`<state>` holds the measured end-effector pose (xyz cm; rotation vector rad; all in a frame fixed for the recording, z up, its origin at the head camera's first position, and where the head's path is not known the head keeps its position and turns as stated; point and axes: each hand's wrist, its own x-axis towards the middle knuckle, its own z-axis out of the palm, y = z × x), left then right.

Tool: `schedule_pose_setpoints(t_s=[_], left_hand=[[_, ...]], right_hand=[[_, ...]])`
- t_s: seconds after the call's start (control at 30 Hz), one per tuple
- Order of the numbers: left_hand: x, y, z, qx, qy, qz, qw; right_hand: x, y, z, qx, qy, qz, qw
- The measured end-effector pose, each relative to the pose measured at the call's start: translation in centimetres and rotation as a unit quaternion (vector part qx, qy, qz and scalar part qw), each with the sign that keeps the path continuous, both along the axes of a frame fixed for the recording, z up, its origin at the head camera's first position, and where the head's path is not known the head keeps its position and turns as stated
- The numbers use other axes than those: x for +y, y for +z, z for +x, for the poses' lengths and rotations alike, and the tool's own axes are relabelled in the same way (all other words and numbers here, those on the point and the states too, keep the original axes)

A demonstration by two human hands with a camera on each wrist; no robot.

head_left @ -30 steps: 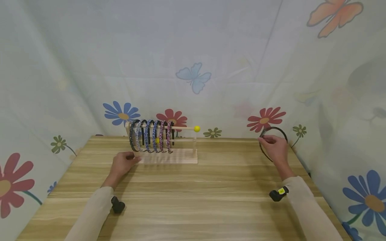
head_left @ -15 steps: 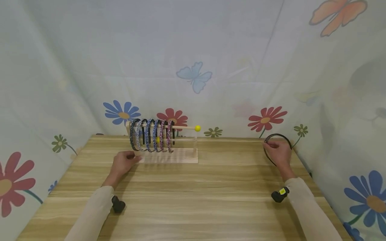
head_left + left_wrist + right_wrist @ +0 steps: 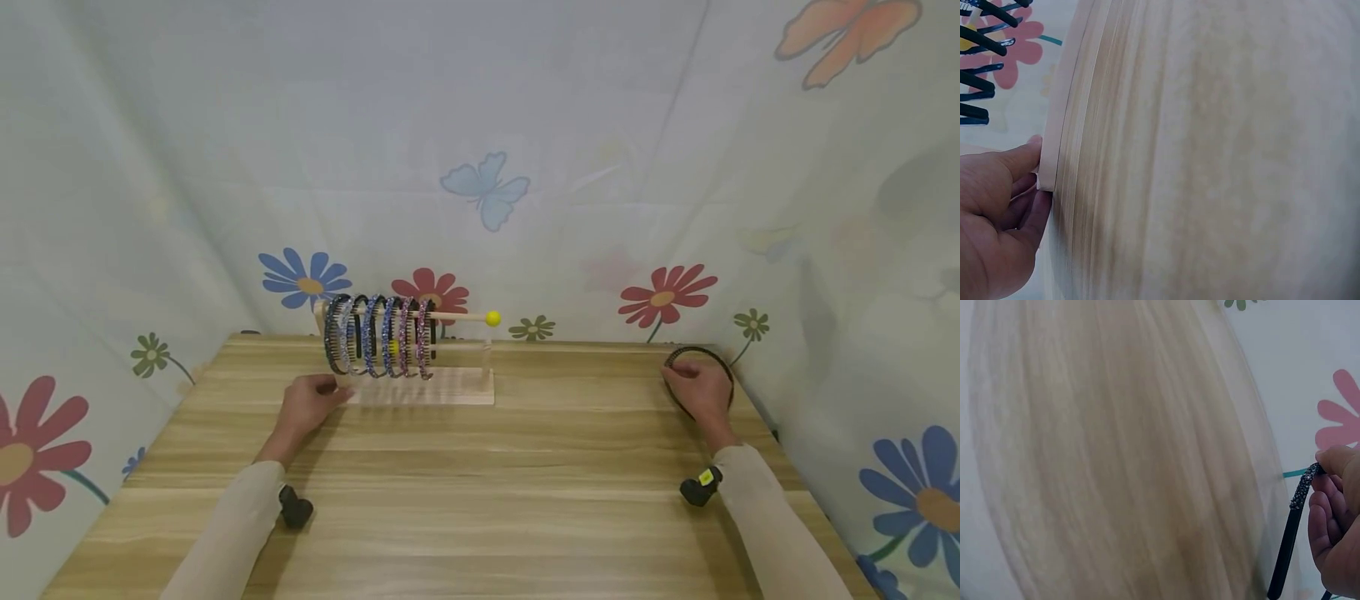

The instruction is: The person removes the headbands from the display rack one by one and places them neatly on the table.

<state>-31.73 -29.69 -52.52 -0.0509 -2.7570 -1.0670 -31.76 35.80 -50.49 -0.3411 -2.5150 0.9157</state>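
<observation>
At the right back of the table, my right hand (image 3: 699, 392) pinches a black toothed headband (image 3: 730, 377) between thumb and fingers. Dark sparkling stones cover part of that headband (image 3: 1284, 550) in the right wrist view, and its plain black end hangs down. My left hand (image 3: 303, 407) is at the left end of a wooden headband stand (image 3: 453, 396). In the left wrist view, thumb and fingers grip the corner of the stand's base (image 3: 1063, 119). Several jewelled headbands (image 3: 369, 342), black, silver, blue and pink, hang in a row along the stand's upper rod.
A yellow ball (image 3: 492, 318) caps the right end of the upper rod, which sticks out past the headbands. The wood-grain table (image 3: 510, 500) meets a flower-printed cloth backdrop (image 3: 570, 250) at its back and sides.
My right hand has moved slightly right and lower with the headband, bringing it down close to the table. My left hand stays on the stand.
</observation>
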Motion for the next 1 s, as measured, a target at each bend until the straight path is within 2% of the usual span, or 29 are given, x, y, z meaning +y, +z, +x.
schedule_pose_setpoints(t_s=[0.27,0.57,0.87,1.0], left_hand=[[0.03,0.20,-0.02,0.003,-0.004,0.000,1.0000],[0.01,0.11,-0.01,-0.010,-0.003,0.003,0.9999],[0.04,0.08,-0.07,-0.014,0.001,0.006,0.9999],[0.03,0.10,-0.08,-0.012,0.000,0.006,0.9999]], right_hand=[[0.57,-0.81,-0.05,-0.002,0.004,0.027,0.9996],[0.61,-0.93,0.08,-0.039,0.015,0.029,0.9987],[0.77,-0.89,-0.01,-0.102,0.021,0.009,0.9945],[0.77,-0.86,0.05,-0.107,0.025,0.010,0.9939]])
